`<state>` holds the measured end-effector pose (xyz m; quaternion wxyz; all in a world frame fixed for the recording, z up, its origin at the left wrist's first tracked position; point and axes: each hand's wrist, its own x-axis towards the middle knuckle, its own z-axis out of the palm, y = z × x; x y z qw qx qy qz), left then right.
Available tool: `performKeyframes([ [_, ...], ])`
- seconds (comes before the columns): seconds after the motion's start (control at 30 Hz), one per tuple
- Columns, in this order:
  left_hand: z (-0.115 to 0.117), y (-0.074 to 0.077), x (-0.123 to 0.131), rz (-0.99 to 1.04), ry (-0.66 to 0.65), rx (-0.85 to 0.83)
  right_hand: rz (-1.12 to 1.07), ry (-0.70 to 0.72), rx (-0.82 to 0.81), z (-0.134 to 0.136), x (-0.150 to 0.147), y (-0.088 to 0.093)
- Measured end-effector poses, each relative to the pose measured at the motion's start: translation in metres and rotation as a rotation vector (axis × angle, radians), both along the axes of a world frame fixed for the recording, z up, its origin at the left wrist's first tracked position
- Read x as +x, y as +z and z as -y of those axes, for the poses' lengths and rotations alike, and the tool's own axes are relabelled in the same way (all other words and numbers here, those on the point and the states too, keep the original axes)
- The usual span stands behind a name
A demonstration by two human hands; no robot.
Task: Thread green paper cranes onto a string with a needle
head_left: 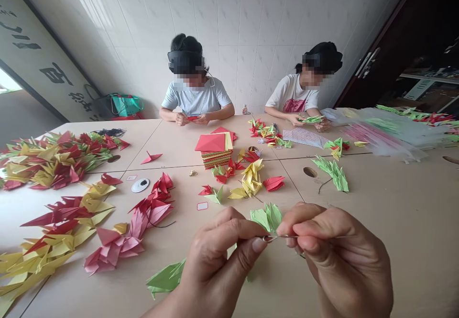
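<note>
My left hand (218, 265) and my right hand (337, 256) meet low in the middle of the view, both pinched. Between their fingertips runs a thin metal needle (278, 236) with a small loop at its left end. My right hand's thumb and forefinger grip the needle's shaft, and my left thumb and forefinger pinch at the loop. Light green folded paper cranes (267, 216) sit just behind my fingers, and another green crane (165, 277) lies on the table under my left wrist.
The beige table (394, 213) holds strings of pink cranes (122, 241), yellow and red cranes (53, 232), a big mixed heap (50, 160) and a stack of square papers (215, 153). Two people sit opposite, one (195, 98) folding red paper, the other (297, 98) handling green cranes.
</note>
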<state>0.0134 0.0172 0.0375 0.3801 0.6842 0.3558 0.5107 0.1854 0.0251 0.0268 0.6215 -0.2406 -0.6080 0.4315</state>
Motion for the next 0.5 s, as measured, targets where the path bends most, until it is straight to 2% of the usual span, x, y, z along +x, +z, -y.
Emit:
performKeyframes([
  [0.07, 0.000, -0.002, -0.001, 0.000, 0.007, 0.001, -0.010, -0.020, -0.013, 0.000, 0.001, -0.001],
  [0.13, 0.001, -0.003, -0.002, -0.003, 0.007, -0.007, -0.036, 0.018, -0.082, 0.000, 0.001, 0.000],
  [0.27, 0.000, -0.001, -0.002, -0.005, -0.061, -0.095, -0.129, 0.266, -0.280, -0.003, -0.003, 0.007],
  [0.33, -0.001, 0.002, -0.001, 0.008, -0.122, -0.135, -0.163, 0.332, -0.305, -0.004, -0.003, 0.011],
  [0.4, -0.004, 0.002, -0.002, 0.014, -0.185, -0.158, -0.186, 0.287, -0.279, -0.003, 0.000, 0.014],
  [0.5, -0.006, -0.006, -0.006, 0.080, -0.292, -0.275, -0.208, 0.137, -0.250, -0.002, 0.012, 0.017],
])
